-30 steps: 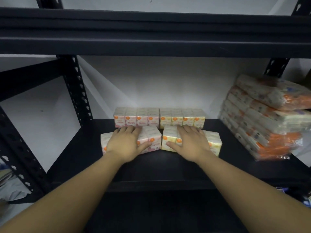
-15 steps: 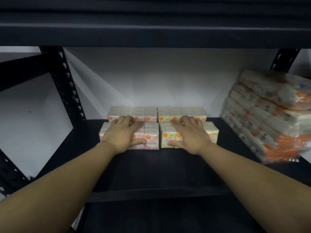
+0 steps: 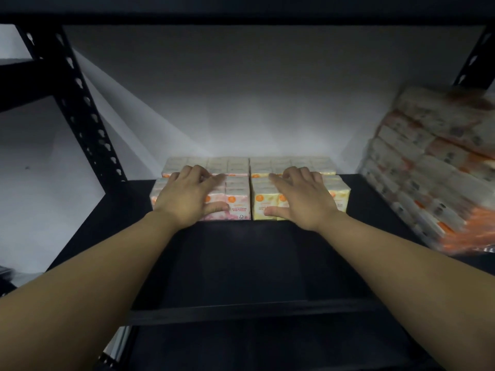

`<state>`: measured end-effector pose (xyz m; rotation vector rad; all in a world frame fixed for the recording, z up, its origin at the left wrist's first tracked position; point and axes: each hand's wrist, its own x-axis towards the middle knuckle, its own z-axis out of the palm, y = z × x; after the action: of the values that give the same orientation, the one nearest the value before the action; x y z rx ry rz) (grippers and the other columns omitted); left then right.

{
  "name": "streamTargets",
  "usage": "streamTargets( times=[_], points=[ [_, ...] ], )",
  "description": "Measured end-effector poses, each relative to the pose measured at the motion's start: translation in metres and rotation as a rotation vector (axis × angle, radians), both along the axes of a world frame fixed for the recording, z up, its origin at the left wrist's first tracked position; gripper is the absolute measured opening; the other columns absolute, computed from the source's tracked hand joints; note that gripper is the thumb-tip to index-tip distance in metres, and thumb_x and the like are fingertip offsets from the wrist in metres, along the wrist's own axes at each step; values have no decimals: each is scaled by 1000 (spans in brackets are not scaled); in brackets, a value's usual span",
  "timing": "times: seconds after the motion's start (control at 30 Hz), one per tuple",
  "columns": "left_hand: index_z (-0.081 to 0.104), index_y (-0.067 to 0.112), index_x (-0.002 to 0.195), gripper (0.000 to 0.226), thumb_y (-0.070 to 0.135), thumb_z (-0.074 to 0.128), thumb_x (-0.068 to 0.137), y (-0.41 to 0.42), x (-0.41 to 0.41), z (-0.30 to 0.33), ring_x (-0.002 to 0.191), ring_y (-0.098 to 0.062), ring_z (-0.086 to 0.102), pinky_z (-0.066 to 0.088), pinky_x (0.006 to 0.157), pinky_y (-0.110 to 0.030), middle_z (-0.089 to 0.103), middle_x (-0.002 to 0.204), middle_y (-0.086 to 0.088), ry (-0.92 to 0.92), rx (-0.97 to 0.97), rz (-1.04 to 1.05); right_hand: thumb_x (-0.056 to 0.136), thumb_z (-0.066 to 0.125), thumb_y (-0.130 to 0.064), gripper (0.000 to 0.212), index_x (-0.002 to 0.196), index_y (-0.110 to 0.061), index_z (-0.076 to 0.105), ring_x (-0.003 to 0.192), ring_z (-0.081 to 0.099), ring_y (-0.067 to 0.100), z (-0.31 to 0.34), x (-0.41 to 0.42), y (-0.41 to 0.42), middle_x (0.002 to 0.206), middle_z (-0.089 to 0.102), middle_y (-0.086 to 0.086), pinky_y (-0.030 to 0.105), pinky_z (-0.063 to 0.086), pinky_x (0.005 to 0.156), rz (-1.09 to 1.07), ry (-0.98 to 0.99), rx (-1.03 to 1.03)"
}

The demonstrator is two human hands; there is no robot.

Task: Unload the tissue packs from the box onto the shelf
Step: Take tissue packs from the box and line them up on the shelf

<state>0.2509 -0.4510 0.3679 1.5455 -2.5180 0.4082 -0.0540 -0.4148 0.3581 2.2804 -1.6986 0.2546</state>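
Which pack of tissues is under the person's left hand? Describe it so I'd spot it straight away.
On the black shelf, small packs sit in two rows near the white back wall. The pink front pack is in the nearer row, left half, with the left hand on top. Its neighbour, the yellow front pack under the right hand, differs in colour.

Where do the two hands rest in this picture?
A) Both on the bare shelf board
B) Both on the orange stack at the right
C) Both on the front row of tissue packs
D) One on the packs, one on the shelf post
C: the left hand lies flat on the pink front pack and the right hand on the yellow front pack.
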Motion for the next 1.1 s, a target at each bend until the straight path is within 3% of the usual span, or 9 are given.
streamTargets(
  times=[0.17, 0.4, 0.53, 0.63, 0.9, 1.03, 1.1],
  points=[
    [33, 36, 160, 94, 88, 30, 82, 1, -3, 5, 130, -26, 43, 40, 109, -48, 48, 143, -3, -8, 27, 4, 87, 46, -82, 90, 158, -28, 31, 129, 41, 28, 3, 7, -1, 144, 45, 4, 45, 34, 108, -26, 10, 17],
    [24, 30, 162, 93, 81, 48, 88, 31, -13, 17, 140, -31, 40, 32, 117, -53, 40, 153, -8, 76, 116, 65, 87, 52, -80, 97, 163, -28, 20, 141, 35, 27, 17, 21, 25, 155, 37, 4, 45, 26, 116, -74, -55, 99],
    [36, 21, 156, 82, 66, 58, 91, 82, -11, 8, 140, -33, 42, 32, 120, -53, 43, 154, -11, 201, 21, 23, 92, 54, -69, 83, 159, -25, 34, 148, 31, 26, 10, 33, 82, 160, 39, 3, 47, 23, 122, -78, -218, 7],
    [44, 23, 151, 75, 63, 62, 90, 124, -6, -7, 140, -29, 41, 34, 119, -49, 44, 151, -8, 251, 73, 2, 96, 51, -66, 72, 154, -25, 43, 146, 33, 22, -8, 39, 128, 158, 41, 0, 46, 25, 121, -95, -256, 71],
    [53, 25, 149, 68, 68, 45, 97, 209, 4, -53, 140, -21, 42, 28, 123, -49, 50, 149, 2, 354, 199, 35, 103, 37, -64, 64, 152, -26, 49, 150, 31, 18, -51, 47, 209, 161, 41, -2, 43, 18, 126, -168, -368, 143],
    [52, 23, 151, 68, 64, 48, 97, 246, 1, -70, 147, -24, 37, 16, 128, -54, 47, 155, -3, 385, 138, 44, 105, 38, -61, 63, 155, -24, 45, 155, 24, 18, -67, 45, 236, 166, 35, 0, 43, 6, 130, -134, -379, 97],
    [49, 22, 153, 68, 59, 55, 96, 268, -3, -83, 151, -26, 32, 13, 128, -56, 42, 160, -6, 381, 103, 26, 105, 46, -56, 60, 153, -21, 48, 155, 26, 18, -78, 42, 254, 165, 38, 0, 45, 8, 129, -75, -395, 46]
  ],
)
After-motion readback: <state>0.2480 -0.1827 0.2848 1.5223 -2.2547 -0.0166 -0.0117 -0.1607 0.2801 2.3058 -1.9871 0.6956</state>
